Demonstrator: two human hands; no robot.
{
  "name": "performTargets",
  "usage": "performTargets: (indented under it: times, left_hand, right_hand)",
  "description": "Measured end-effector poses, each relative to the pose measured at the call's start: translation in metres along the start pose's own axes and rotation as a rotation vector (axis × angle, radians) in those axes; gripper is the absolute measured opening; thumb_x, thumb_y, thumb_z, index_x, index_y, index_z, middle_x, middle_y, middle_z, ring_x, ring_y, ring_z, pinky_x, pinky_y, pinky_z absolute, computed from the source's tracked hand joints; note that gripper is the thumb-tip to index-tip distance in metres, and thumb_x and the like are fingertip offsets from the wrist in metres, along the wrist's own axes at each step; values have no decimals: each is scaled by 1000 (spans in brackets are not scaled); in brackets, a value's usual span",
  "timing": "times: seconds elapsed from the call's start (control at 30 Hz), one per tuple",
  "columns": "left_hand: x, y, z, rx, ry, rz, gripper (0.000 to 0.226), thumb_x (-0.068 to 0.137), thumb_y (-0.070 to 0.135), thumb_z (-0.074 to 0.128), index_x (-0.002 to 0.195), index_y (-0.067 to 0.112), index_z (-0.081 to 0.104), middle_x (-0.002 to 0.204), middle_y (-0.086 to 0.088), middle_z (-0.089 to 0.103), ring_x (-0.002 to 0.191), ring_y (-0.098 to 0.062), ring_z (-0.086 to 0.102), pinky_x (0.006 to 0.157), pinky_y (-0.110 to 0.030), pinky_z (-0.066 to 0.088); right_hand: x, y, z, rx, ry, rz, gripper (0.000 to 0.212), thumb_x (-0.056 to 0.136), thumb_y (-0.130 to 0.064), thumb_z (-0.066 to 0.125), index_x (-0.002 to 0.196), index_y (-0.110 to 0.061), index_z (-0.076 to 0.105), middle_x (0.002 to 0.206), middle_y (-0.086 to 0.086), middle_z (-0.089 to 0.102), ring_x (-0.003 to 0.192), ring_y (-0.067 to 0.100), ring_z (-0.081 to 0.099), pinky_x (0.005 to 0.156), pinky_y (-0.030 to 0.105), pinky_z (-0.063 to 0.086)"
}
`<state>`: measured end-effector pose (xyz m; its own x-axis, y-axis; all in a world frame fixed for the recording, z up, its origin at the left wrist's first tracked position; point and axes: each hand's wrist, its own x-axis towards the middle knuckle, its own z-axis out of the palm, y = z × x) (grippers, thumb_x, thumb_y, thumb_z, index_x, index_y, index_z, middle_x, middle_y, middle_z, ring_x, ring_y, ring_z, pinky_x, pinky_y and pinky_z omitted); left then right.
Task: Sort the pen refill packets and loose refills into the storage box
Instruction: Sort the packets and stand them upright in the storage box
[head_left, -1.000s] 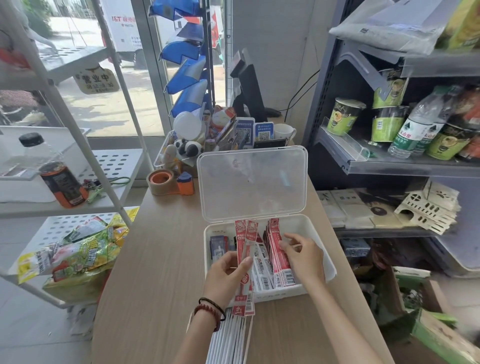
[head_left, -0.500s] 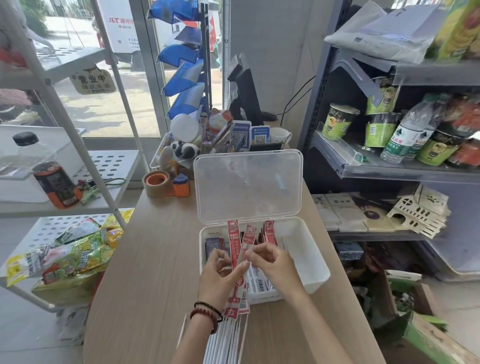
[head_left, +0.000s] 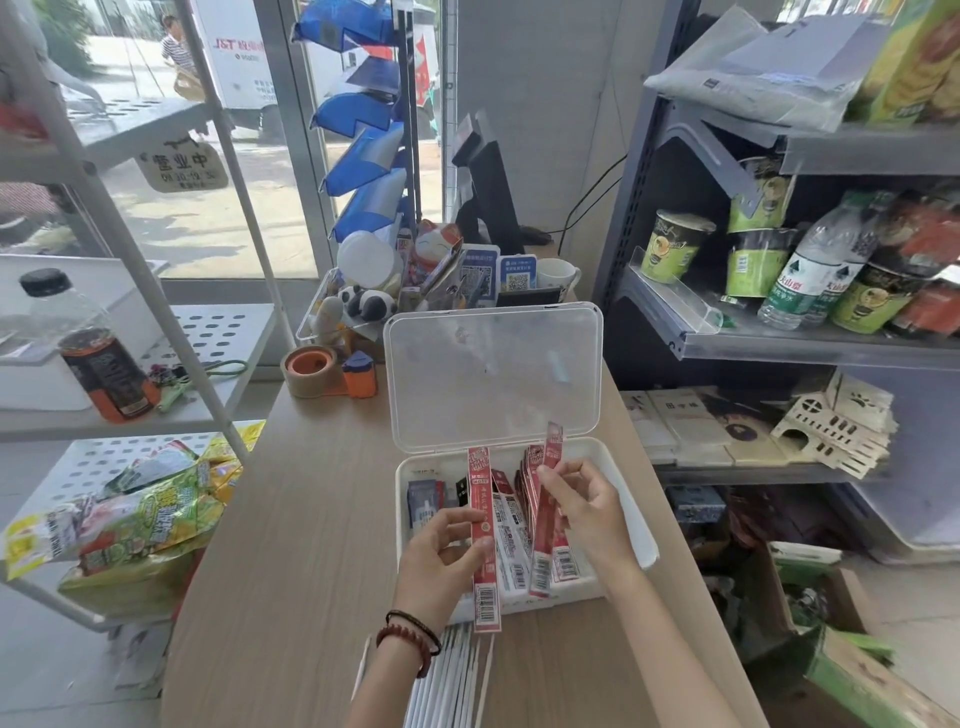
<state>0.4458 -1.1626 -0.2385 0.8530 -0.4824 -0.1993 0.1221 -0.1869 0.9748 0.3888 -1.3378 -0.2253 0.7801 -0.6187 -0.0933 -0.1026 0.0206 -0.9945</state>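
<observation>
Right now my left hand (head_left: 436, 561) pinches 1 red refill packet (head_left: 479, 493) between thumb and fingers, upright, its lower end hanging past the near wall of the storage box (head_left: 631, 525). My right hand (head_left: 587, 509) pinches a 2nd red packet (head_left: 544, 530) near its top, tilted over the row of packets (head_left: 511, 545) standing in the box. Slipping is the risk: a loose left grip would drop that packet outside the box, onto the bench (head_left: 291, 519) among the loose refills (head_left: 452, 675). Pushing the right one in carelessly could tip the row or knock the raised lid (head_left: 493, 379). My hands hide the box floor, the loose refills run off the bottom edge uncounted, and the small dark items at the box's left are unclear.
</observation>
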Motion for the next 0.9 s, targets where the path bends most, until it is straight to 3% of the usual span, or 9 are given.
performTargets:
  times: [0.1,0.2,0.27,0.37,0.57,0.67,0.77,0.9]
  left_hand:
    - [1,0,0,7,-3,6,21,82,13,71,98,24,63,100,1,70,77,-6,71,58,-18,54]
    - [1,1,1,-3,-2,0,21,81,13,71,99,23,64,99,2,70,76,-6,71,56,-18,53]
    - [1,1,1,-28,-1,-11,21,82,12,71,99,22,64,99,2,70,76,-6,71,56,-17,53]
    - [1,1,0,-39,2,-12,22,81,11,72,100,21,64,98,3,71,77,-5,71,58,-16,53]
    - [0,1,1,-13,10,-5,22,81,13,72,99,24,64,98,5,71,79,-5,71,58,-16,53]
    - [1,1,1,-13,8,-4,23,81,13,72,100,23,65,99,4,71,81,-7,71,61,-18,55]
    - [1,1,0,-5,2,1,23,81,13,72,100,23,64,99,4,71,82,-7,71,63,-19,56]
    - [0,1,0,-8,-8,3,24,80,13,72,100,22,64,100,4,71,82,-6,70,64,-20,57]
  right_hand:
    - [7,1,-13,-82,26,24,18,82,-32,74,95,-19,69,93,2,73,86,22,71,78,41,59]
    - [11,10,-21,-233,8,5,14,86,-26,72,100,-27,73,98,-9,74,98,10,68,87,32,56]
    - [12,16,-22,-264,12,14,15,91,-23,68,104,-26,73,99,-12,74,99,6,67,92,32,55]
    - [13,23,-22,-239,48,24,20,97,-20,58,108,-28,72,98,-10,76,92,9,71,88,39,57]
    - [21,27,-25,-93,55,71,24,95,-19,61,117,-23,71,97,-6,77,88,15,73,83,40,59]
    - [23,27,-25,-9,33,88,28,90,-20,68,118,-24,69,106,-3,75,99,16,72,91,43,56]
    - [22,27,-26,-59,-7,41,36,86,-17,72,121,-22,67,117,-5,71,113,9,65,100,42,52]
    - [20,25,-23,-218,4,18,41,81,-18,77,121,-21,67,114,-9,69,106,0,62,101,38,51]
